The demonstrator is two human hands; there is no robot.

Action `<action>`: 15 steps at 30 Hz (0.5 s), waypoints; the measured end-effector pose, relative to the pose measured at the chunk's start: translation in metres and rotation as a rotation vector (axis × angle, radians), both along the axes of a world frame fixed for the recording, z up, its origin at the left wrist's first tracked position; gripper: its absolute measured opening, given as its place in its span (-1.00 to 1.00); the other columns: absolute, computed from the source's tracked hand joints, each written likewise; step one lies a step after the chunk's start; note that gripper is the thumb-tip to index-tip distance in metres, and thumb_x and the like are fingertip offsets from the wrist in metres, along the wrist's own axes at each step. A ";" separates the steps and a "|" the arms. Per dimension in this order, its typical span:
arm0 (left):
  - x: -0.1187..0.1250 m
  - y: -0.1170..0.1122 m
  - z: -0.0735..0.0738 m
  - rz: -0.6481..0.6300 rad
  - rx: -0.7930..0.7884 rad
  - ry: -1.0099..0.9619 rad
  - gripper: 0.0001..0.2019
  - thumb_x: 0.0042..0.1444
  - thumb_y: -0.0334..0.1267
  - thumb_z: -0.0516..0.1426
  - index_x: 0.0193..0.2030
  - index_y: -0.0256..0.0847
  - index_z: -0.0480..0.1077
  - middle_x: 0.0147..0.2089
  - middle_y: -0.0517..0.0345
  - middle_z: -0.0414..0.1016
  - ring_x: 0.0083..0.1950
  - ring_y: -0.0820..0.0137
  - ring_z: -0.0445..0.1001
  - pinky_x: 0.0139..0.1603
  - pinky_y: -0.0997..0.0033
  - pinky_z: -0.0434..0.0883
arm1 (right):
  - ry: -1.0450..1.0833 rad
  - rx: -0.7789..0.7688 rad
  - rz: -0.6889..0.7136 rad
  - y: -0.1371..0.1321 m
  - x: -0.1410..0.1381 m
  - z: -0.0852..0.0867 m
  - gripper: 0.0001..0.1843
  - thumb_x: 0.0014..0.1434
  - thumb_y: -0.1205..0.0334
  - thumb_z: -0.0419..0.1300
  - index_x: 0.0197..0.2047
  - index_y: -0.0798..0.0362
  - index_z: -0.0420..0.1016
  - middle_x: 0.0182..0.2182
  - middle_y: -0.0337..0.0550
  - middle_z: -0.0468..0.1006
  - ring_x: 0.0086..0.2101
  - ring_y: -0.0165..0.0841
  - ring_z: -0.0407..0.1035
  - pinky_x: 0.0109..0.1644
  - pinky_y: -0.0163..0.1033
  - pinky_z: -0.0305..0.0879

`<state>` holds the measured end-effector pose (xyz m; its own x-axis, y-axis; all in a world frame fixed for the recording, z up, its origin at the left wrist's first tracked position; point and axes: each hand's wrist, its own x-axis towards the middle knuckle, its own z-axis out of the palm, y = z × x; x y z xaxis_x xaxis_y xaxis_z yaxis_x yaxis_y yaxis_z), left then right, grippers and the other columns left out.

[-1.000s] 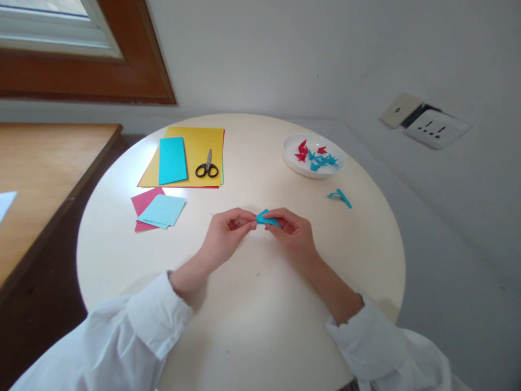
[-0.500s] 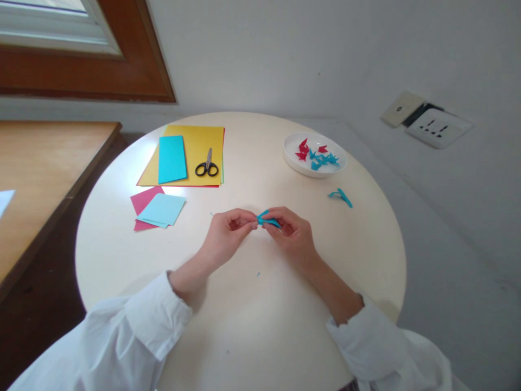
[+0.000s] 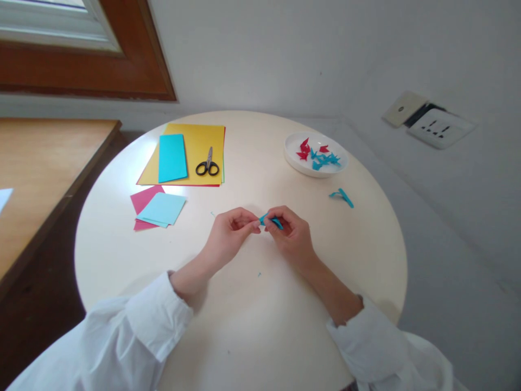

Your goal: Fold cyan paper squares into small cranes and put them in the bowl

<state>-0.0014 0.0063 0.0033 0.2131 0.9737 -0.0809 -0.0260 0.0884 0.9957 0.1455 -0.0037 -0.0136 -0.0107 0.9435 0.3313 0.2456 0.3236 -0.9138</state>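
A small folded piece of blue paper (image 3: 277,222) is pinched between my two hands above the middle of the round table. My left hand (image 3: 236,228) grips its left end between thumb and fingers. From the other side my right hand (image 3: 292,234) holds the paper's body, hiding much of it; a blue tip shows past the thumb. Farther right lies another folded blue paper piece (image 3: 342,197). Behind it, a white dish (image 3: 290,158) holds several small red folded papers (image 3: 304,148) and blue folded papers (image 3: 323,160).
Yellow paper (image 3: 203,138) tops a stack at the back left, under a blue paper rectangle (image 3: 172,157) and black-handled scissors (image 3: 208,167). Nearer lie light blue squares (image 3: 165,208) and pink squares (image 3: 145,200). Tiny scraps dot the round table (image 3: 244,326). A wall stands at the right.
My right fingers have closed further over the blue paper, so less of its upper edge shows. Both hands stay in nearly the same place; the other things lie as before.
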 end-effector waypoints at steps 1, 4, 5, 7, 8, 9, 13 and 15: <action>0.000 0.000 0.000 0.000 -0.012 -0.011 -0.86 -0.11 -0.25 0.23 -0.48 -0.29 0.41 -0.53 0.16 0.48 -0.44 0.45 0.45 -0.38 0.48 0.35 | -0.011 0.003 -0.009 0.000 0.000 0.000 -0.94 0.06 0.27 0.15 -0.41 0.05 0.35 -0.45 -0.22 0.40 -0.45 -0.43 0.31 -0.37 -0.28 0.30; 0.000 -0.001 0.002 0.001 -0.037 0.003 -0.86 -0.11 -0.26 0.22 -0.50 -0.29 0.41 -0.55 0.17 0.47 -0.46 0.45 0.44 -0.41 0.49 0.33 | -0.030 0.017 -0.030 -0.001 0.000 0.000 -0.95 0.06 0.27 0.15 -0.42 0.05 0.36 -0.45 -0.22 0.40 -0.45 -0.43 0.31 -0.38 -0.27 0.30; 0.001 -0.001 0.003 0.001 -0.039 0.020 -0.87 -0.11 -0.26 0.22 -0.50 -0.29 0.41 -0.55 0.17 0.47 -0.47 0.46 0.43 -0.43 0.50 0.32 | -0.031 0.023 -0.032 -0.001 0.000 0.000 -0.95 0.06 0.27 0.15 -0.42 0.05 0.36 -0.45 -0.21 0.40 -0.45 -0.42 0.31 -0.38 -0.27 0.30; 0.001 -0.001 0.006 0.008 -0.036 0.051 -0.86 -0.10 -0.26 0.21 -0.51 -0.29 0.41 -0.55 0.17 0.47 -0.49 0.48 0.41 -0.47 0.51 0.29 | -0.031 0.032 -0.031 -0.002 0.000 0.001 -0.94 0.05 0.27 0.16 -0.42 0.05 0.37 -0.45 -0.21 0.41 -0.45 -0.42 0.32 -0.38 -0.27 0.31; 0.001 -0.002 0.006 0.013 -0.033 0.062 -0.86 -0.09 -0.26 0.21 -0.51 -0.29 0.41 -0.56 0.17 0.46 -0.50 0.48 0.40 -0.48 0.51 0.28 | -0.031 0.035 -0.032 -0.002 0.000 0.001 -0.94 0.05 0.27 0.16 -0.43 0.05 0.37 -0.45 -0.21 0.41 -0.45 -0.42 0.32 -0.38 -0.27 0.31; 0.001 -0.002 0.007 0.019 -0.029 0.068 -0.86 -0.09 -0.26 0.21 -0.52 -0.29 0.41 -0.56 0.17 0.46 -0.51 0.49 0.39 -0.49 0.52 0.28 | -0.029 0.039 -0.035 -0.002 0.000 0.001 -0.95 0.05 0.27 0.16 -0.43 0.05 0.38 -0.45 -0.21 0.42 -0.45 -0.42 0.32 -0.38 -0.27 0.31; 0.001 -0.002 0.008 0.045 -0.019 0.067 -0.85 -0.10 -0.25 0.22 -0.54 -0.29 0.41 -0.57 0.17 0.46 -0.50 0.47 0.42 -0.48 0.51 0.31 | -0.018 0.048 -0.060 -0.003 -0.001 0.000 -0.97 0.05 0.29 0.17 -0.42 0.04 0.40 -0.44 -0.21 0.43 -0.44 -0.42 0.33 -0.38 -0.28 0.32; 0.001 -0.003 0.008 0.056 -0.028 0.065 -0.85 -0.11 -0.25 0.23 -0.54 -0.29 0.41 -0.57 0.16 0.47 -0.49 0.45 0.44 -0.48 0.50 0.32 | -0.015 0.049 -0.075 -0.003 -0.002 -0.001 -0.97 0.05 0.29 0.17 -0.41 0.04 0.41 -0.44 -0.21 0.44 -0.44 -0.43 0.34 -0.38 -0.28 0.33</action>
<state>-0.0005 0.0037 0.0116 0.1516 0.9811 -0.1204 0.0332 0.1166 0.9926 0.1440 -0.0066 -0.0143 0.0546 0.9244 0.3774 0.2843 0.3479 -0.8934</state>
